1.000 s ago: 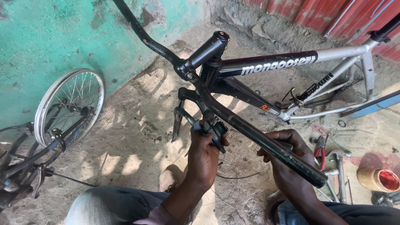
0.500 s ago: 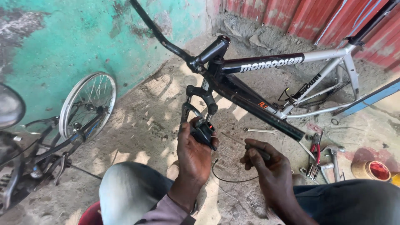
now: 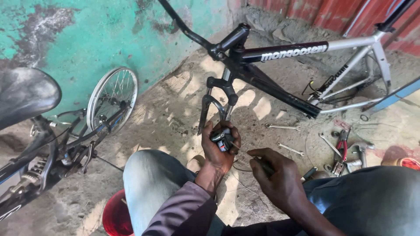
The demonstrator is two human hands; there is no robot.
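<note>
At frame centre the left hand (image 3: 218, 150) is clenched around a small black shifter unit (image 3: 223, 140) with a thin cable (image 3: 239, 147) running out; the right hand (image 3: 275, 177) grips a dark-handled tool (image 3: 262, 164) at that cable, work apparently midway. Above, the black-and-silver bicycle frame (image 3: 306, 52) stands wheelless; wrenches (image 3: 282, 127) and red pliers (image 3: 340, 144) lie on the dirt floor (image 3: 175, 109), right.

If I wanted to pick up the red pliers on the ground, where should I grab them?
Probably by the two red handles, coming straight down from above. The red pliers lie flat on the dirt among wrenches, handles up toward the bike frame. The handles are long, covered and easy to wrap fingers round; the metal nose is short and crowded.
</note>
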